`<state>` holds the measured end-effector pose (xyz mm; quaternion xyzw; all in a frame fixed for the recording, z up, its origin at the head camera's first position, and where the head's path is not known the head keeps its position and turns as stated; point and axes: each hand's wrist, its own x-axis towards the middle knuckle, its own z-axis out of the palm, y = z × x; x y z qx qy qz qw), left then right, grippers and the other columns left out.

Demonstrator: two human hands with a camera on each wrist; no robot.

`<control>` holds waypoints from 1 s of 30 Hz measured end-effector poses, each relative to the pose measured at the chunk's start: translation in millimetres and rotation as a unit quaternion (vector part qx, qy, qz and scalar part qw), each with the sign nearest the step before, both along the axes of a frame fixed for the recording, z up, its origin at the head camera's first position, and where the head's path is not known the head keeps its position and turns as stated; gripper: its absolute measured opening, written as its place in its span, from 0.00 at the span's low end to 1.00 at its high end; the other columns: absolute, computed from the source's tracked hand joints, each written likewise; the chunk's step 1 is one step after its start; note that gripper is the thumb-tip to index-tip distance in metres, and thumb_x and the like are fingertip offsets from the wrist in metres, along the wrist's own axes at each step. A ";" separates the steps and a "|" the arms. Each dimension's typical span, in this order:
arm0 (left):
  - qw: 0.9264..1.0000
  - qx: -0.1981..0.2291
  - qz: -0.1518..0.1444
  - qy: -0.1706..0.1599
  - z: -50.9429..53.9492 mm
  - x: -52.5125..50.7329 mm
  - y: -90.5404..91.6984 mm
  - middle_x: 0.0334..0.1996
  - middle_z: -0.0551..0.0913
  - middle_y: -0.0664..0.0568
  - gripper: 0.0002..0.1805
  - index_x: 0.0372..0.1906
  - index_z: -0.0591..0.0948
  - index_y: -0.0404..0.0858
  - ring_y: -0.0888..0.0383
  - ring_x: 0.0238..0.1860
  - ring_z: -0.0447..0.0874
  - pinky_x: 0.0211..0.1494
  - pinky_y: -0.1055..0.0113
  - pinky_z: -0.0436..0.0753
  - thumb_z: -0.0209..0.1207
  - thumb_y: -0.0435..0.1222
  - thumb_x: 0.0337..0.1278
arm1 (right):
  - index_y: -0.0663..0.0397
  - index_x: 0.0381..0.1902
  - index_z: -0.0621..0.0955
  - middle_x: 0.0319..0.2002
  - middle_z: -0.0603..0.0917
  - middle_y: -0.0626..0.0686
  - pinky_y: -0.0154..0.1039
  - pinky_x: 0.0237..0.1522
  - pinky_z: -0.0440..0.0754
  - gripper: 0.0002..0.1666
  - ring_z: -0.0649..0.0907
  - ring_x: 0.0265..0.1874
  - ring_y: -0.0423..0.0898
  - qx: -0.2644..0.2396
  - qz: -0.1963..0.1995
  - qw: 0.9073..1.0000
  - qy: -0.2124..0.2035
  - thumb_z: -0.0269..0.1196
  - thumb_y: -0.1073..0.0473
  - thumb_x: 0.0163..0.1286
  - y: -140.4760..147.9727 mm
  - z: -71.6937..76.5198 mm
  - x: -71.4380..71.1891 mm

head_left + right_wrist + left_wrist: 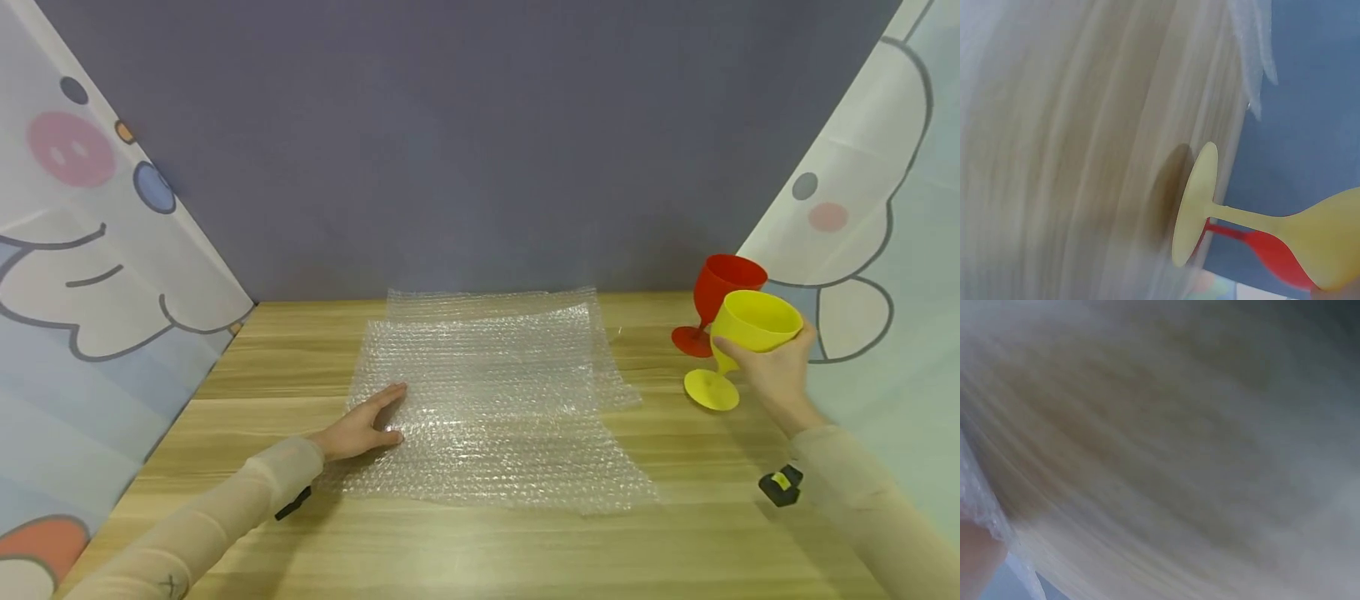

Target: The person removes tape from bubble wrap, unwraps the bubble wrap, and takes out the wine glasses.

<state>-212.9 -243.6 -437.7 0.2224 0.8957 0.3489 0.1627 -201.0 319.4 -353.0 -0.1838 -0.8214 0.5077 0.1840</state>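
On the right, my right hand (783,375) grips a yellow goblet (738,329) round its bowl, thumb on the near left side. The goblet leans a little to the right. In the right wrist view, the foot of the yellow goblet (1194,206) casts a shadow on the table and looks slightly raised. Just behind it a red goblet (711,296) stands upright. My left hand (360,429) rests on the left edge of the bubble wrap (480,400), fingers extended and thumb spread. A sliver of that hand (979,559) shows beside the wrap in the left wrist view.
The bubble wrap lies as overlapping sheets across the middle of the wooden table (480,554). A plain grey-blue wall (480,150) rises behind the table. Cartoon-printed curtains flank it on the left (112,275) and right (900,333).
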 end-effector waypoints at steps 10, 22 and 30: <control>1.000 -0.002 0.005 -0.003 3.3 0.7 -0.6 0.73 0.44 0.45 0.46 0.71 0.51 0.37 0.42 0.72 0.39 0.70 0.41 0.45 0.62 0.45 0.52 | 0.39 0.66 0.37 0.58 0.52 0.37 0.41 0.68 0.57 0.55 0.60 0.56 0.44 0.002 0.000 1.000 0.007 0.65 0.49 0.58 13.0 -3.8 -1.7; 1.000 -0.004 0.000 -0.004 3.5 -2.2 3.0 0.73 0.44 0.47 0.46 0.71 0.51 0.38 0.43 0.72 0.38 0.70 0.42 0.44 0.61 0.46 0.52 | 0.40 0.66 0.38 0.58 0.50 0.38 0.40 0.68 0.57 0.55 0.60 0.55 0.40 0.000 -0.010 1.000 0.008 0.65 0.50 0.58 19.5 -6.7 -6.2; 1.000 -0.014 0.000 -0.004 4.2 -1.8 1.0 0.73 0.43 0.45 0.47 0.71 0.50 0.38 0.42 0.72 0.38 0.70 0.41 0.44 0.62 0.46 0.52 | 0.40 0.67 0.37 0.58 0.50 0.40 0.41 0.68 0.56 0.56 0.59 0.59 0.46 -0.010 -0.008 1.000 -0.001 0.65 0.48 0.57 16.2 -10.4 -13.8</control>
